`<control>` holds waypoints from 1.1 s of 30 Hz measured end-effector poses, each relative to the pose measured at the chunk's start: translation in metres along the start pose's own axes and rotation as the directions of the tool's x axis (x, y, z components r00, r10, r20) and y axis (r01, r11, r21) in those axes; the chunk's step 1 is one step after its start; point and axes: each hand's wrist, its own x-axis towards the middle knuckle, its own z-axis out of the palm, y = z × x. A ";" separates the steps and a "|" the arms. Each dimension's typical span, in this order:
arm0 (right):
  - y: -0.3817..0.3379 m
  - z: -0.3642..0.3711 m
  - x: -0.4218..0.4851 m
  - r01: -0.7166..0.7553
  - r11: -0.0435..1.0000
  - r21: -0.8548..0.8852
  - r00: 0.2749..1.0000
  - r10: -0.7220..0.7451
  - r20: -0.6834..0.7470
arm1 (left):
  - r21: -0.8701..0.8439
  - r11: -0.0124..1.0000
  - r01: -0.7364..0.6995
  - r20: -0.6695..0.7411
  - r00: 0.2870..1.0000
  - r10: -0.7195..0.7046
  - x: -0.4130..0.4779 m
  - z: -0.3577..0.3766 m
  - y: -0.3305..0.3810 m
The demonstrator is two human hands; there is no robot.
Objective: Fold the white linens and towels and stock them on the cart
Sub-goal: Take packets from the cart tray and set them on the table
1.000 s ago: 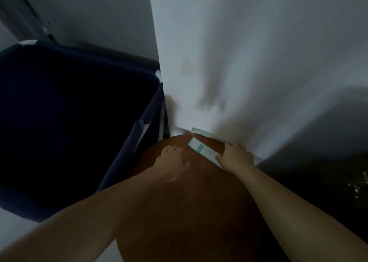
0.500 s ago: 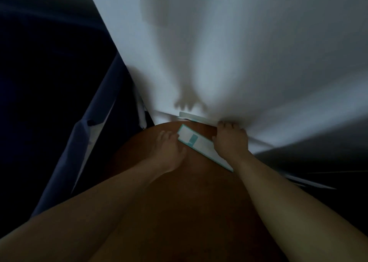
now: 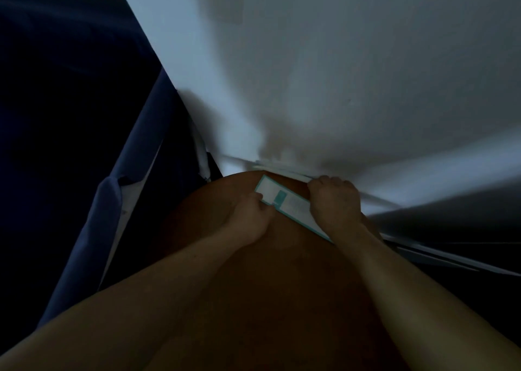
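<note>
1. Now the right hand [image 3: 335,204], just right of the card [image 3: 284,202], has its grip clamped on the sheet [image 3: 366,74] at its lower edge, just beyond the card.
2. Left hand [image 3: 248,218] curls at the card's near edge; I cannot tell whether its grip holds anything.
3. Likely risk: held at one point only, the sheet may sag left of the card toward the blue bag [image 3: 135,173], skewing the fold.

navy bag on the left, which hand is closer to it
Left. The left hand touches the tag on the side toward the navy bag; the right hand grips the white linen at its edge beyond the tag, farther off.
</note>
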 end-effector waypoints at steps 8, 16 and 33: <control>0.017 0.010 0.011 -0.027 0.999 -0.017 0.996 0.026 -0.091 | 0.052 0.997 -0.056 -0.077 0.995 0.060 -0.003 -0.001 0.000; 0.030 0.028 0.012 0.059 0.984 -0.167 0.976 -0.092 -0.197 | 0.069 0.993 -0.097 0.000 0.995 0.097 -0.003 0.010 -0.006; 0.022 0.013 0.016 0.102 0.994 -0.042 0.963 -0.109 -0.245 | 0.076 0.995 -0.070 -0.012 0.997 0.071 -0.009 0.011 0.006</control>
